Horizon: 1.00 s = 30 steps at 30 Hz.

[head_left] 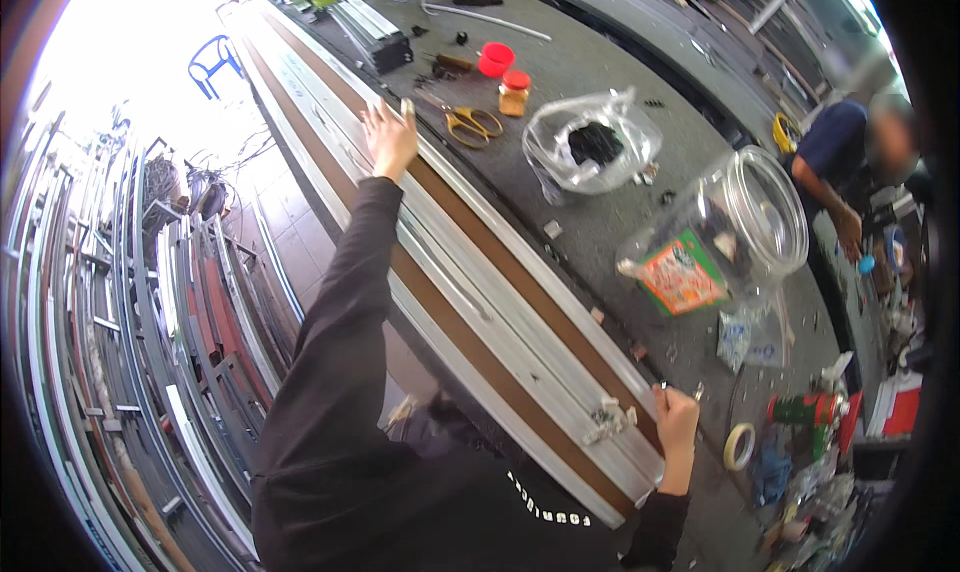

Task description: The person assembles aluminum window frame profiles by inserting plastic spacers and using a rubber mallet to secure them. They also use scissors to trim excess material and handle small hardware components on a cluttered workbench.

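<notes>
Long silver metal profiles with brown strips between them run diagonally across the bench in front of me. My left hand reaches far along them, fingers spread, at the upper side of the profiles. At their near right end is my right hand, its fingers curled closed beside the outer profile. A tiny shiny bit shows at its fingertips, too small to name. Close to that hand, a little heap of small pale parts lies on the profiles.
On the dark bench are gold-handled scissors, a red-lidded jar, a plastic bag, a large clear jar lying on its side and a tape roll. Metal bars fill the left. Another person works at right.
</notes>
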### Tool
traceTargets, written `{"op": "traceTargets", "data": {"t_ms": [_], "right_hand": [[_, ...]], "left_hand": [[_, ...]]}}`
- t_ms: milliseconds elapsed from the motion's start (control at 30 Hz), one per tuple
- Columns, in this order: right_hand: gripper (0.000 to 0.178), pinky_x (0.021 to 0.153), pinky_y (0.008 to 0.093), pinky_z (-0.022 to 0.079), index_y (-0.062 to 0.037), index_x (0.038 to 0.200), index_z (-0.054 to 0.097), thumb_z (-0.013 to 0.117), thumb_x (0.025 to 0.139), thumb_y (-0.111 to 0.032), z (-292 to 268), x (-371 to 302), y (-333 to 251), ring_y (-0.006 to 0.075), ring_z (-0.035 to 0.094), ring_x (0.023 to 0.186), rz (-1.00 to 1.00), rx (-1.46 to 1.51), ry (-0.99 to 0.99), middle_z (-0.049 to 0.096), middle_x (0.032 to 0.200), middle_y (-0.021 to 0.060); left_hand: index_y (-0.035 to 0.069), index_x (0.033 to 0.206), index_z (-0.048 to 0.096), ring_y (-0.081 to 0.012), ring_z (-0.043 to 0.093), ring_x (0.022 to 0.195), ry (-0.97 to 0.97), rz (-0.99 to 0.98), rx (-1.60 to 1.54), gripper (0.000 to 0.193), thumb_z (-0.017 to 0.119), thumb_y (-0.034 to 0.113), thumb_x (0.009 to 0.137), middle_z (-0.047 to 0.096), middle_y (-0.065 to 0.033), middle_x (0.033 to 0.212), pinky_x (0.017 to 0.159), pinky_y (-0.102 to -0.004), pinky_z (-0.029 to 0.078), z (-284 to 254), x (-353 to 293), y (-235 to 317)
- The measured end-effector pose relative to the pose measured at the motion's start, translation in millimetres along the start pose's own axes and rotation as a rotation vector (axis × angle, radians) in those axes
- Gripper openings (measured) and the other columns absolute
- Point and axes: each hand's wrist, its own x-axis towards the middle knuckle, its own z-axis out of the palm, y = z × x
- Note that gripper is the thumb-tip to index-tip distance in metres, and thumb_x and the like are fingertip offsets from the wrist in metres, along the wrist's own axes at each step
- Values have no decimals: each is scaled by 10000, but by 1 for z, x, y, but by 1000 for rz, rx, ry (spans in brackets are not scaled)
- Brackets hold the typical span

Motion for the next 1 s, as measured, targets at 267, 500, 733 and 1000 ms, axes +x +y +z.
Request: {"op": "traceTargets", "data": {"t_ms": [267, 500, 733, 1000], "right_hand": [[498, 436, 465, 309, 15, 535, 437, 607, 982, -123, 8, 7, 8, 396, 464, 416, -4, 80, 3, 440, 502, 213], [479, 444, 468, 344, 29, 544, 476, 609, 980, -121, 23, 38, -23, 400, 526, 451, 18, 108, -17, 498, 529, 223], [493, 498, 501, 434, 14, 568, 556, 577, 1008, -204, 61, 108, -90, 427, 609, 549, -31, 125, 9, 559, 576, 250], [584, 528, 527, 477, 9, 603, 620, 458, 1057, -320, 101, 183, -152, 468, 622, 593, -56, 99, -82, 596, 619, 272]], "left_hand": [[29, 1593, 135, -451, 187, 1506, -30, 6, 156, 882, 319, 658, 1003, 257, -312, 1584, 1244, -494, 116, 14, -10, 1], [19, 1585, 133, -423, 179, 1514, -31, -29, 53, 888, 336, 658, 1002, 224, -305, 1595, 1250, -472, 113, 4, -13, 9], [6, 1579, 137, -412, 178, 1516, -33, -62, -8, 876, 335, 641, 1008, 222, -308, 1593, 1254, -461, 109, -2, -13, 12], [-9, 1569, 161, -392, 201, 1512, 3, -75, 1, 847, 330, 612, 1019, 237, -300, 1589, 1256, -455, 113, 5, -11, 9]]}}
